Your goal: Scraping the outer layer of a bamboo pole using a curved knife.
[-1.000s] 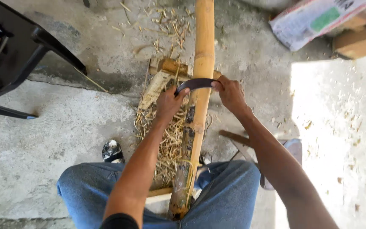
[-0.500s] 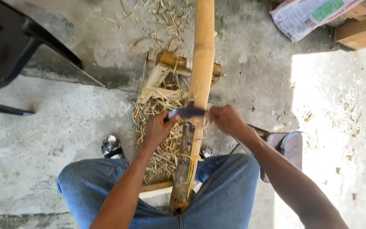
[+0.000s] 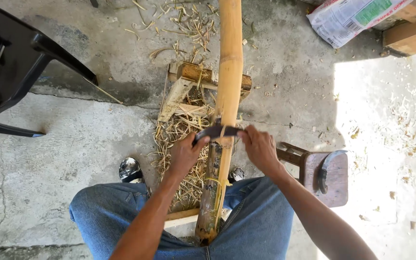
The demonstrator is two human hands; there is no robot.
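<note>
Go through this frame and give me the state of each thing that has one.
bamboo pole: far part scraped pale, near end dark.
curved blade: lies across the pole.
left hand: grips one blade end.
right hand: grips the other end.
shavings: heaped under the pole.

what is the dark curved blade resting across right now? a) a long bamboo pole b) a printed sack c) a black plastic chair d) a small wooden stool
a: the left hand and right hand grip the two ends of the curved blade, which lies crosswise on the bamboo pole running between the person's knees.
</note>
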